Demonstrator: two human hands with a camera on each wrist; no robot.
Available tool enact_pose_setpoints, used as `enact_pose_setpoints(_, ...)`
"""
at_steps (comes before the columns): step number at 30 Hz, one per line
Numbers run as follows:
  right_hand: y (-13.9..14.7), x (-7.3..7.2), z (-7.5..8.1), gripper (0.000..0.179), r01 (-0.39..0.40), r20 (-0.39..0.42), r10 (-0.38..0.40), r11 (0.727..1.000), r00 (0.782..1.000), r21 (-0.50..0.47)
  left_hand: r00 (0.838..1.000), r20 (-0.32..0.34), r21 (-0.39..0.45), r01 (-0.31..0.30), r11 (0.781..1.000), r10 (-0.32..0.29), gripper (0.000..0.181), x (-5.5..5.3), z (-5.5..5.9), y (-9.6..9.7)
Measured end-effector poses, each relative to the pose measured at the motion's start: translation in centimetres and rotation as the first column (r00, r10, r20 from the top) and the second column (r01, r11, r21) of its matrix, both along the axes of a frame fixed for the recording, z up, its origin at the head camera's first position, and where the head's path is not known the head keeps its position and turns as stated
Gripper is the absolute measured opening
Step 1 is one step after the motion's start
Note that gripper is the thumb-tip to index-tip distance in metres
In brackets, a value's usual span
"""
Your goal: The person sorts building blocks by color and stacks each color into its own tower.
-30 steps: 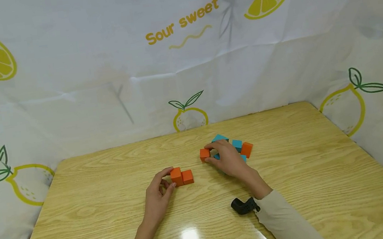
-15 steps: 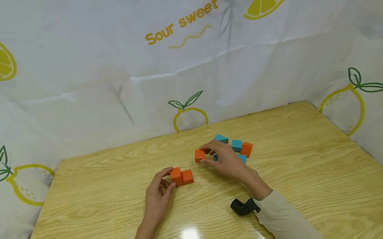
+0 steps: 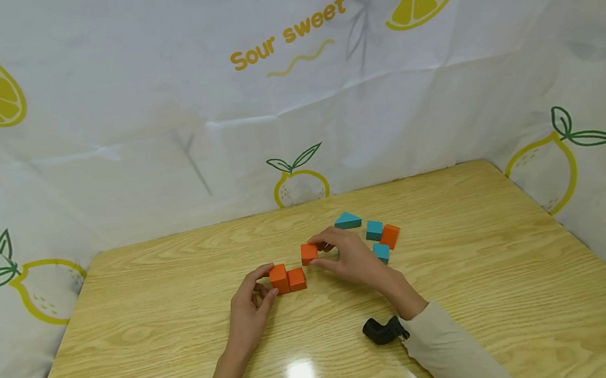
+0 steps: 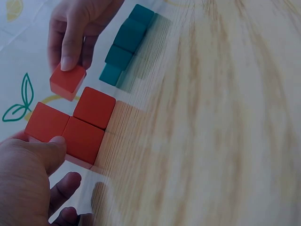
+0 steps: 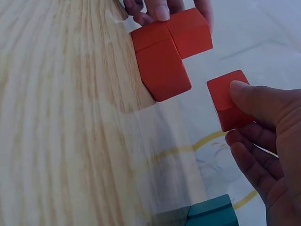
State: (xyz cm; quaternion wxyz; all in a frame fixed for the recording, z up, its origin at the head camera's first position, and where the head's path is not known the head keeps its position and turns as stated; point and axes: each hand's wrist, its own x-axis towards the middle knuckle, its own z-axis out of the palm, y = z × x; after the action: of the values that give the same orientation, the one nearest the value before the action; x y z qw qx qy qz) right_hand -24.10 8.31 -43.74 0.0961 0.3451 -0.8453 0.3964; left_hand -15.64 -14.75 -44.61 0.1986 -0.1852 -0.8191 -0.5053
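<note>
My left hand (image 3: pixel 250 302) grips two stacked orange cubes, the upper cube (image 4: pixel 47 121) sitting on the lower cube (image 4: pixel 83 140). The thumb presses the near face, and a finger reaches over the far side. Against the right side of the lower one stands a third orange cube (image 3: pixel 297 279) on the table. My right hand (image 3: pixel 353 257) pinches another orange cube (image 3: pixel 308 254) between thumb and fingers, just right of and behind that third cube. In the right wrist view a gap shows between the held cube (image 5: pixel 228 103) and the group.
Behind and right of my right hand lie a blue triangular block (image 3: pixel 348 221), two blue cubes, one farther back (image 3: pixel 374 230) and one nearer (image 3: pixel 381 253), and an orange block (image 3: pixel 390 236). A lemon-printed white cloth (image 3: pixel 164 168) hangs behind the wooden table (image 3: pixel 145 334).
My right hand has carried its orange cube leftward from the blue blocks toward the orange group, uncovering more of the blue pieces. My left hand stays put on the stack.
</note>
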Motion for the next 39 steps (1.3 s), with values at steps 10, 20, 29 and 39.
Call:
enact_pose_setpoints(10, -0.8, 0.3, -0.3, 0.036, -0.061, 0.002, 0.061, 0.998, 0.998, -0.012, 1.000, -0.001, -0.007, -0.003, 1.000, 0.002, 0.047, -1.2, -2.6, -0.7)
enact_pose_setpoints(20, -1.4, 0.7, -0.4, 0.036, -0.099, -0.002, 0.099, 0.995, 0.995, 0.006, 1.000, 0.019, -0.004, 0.021, 1.000, -0.021, 0.046, -1.7, -3.8, -1.3)
enact_pose_setpoints(29, -1.8, 1.0, -0.7, 0.035, -0.106, 0.003, 0.106, 0.994, 0.994, 0.022, 1.000, 0.004, -0.010, -0.007, 1.000, 0.007, 0.050, -1.4, -3.1, -0.9)
enact_pose_setpoints(39, -2.1, 1.2, -0.6, 0.036, -0.118, -0.014, 0.119, 0.992, 0.993, 0.044, 1.000, -0.002, -0.007, 0.006, 1.000, -0.007, 0.044, -0.1, -0.1, -0.1)
